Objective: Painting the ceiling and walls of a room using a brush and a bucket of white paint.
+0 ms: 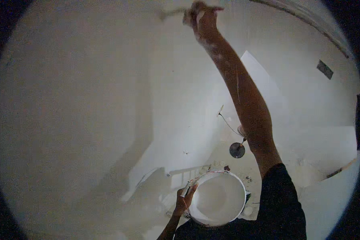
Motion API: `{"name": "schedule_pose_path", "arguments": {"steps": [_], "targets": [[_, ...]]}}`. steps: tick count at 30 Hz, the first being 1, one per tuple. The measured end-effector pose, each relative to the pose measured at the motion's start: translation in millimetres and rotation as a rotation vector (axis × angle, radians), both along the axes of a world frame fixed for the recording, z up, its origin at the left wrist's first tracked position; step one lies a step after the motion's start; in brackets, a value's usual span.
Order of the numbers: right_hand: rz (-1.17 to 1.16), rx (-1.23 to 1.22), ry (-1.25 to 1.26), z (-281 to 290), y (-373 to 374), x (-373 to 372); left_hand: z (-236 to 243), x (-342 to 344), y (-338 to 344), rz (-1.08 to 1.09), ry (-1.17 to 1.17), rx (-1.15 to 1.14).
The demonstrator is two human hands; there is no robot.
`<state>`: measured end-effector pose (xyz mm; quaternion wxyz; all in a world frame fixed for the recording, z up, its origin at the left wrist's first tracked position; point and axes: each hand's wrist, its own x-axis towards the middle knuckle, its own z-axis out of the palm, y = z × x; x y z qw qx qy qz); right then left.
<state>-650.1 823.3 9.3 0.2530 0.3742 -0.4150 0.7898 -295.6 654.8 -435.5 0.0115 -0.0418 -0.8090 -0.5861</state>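
Observation:
Low in the view, my left hand (184, 200) is closed on the left rim of a round white bucket (244, 194). The bucket is tilted toward me, and its pale inside shows. A small whitish piece (187, 188) lies by my left fingers; its kind is unclear. My right arm stretches far up, and my right hand (204, 14) is closed near the top edge, close to the pale wall. From it a thin brush-like tool (173, 13) points left, smeared by motion. Whether its tip touches the wall cannot be made out.
The pale wall (80, 88) fills the left, with my arm's shadow on it. A dark round base (237, 150) with a cable stands below, right of centre. A dark rectangular plate (325, 69) sits on the right wall. Small debris (249, 179) lies on the floor beside the bucket.

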Motion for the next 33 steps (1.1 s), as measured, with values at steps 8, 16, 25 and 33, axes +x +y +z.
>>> {"name": "schedule_pose_path", "arguments": {"steps": [8, 16, 25, 33], "targets": [[0.01, -0.168, -0.117, -30, -8, -9, -16, -6, -7, 0.022, -0.281, -0.009], [-0.243, 0.054, -0.332, -47, 24, 11, -19, -14, -6, -0.188, -0.409, 0.194], [0.301, -0.28, 0.205, 60, -16, -9, -50, -7, -14, -0.053, 0.056, -0.068], [-0.016, -0.037, -0.446, -65, -13, 47, 10, -10, -11, -0.05, -0.19, -0.03]]}}
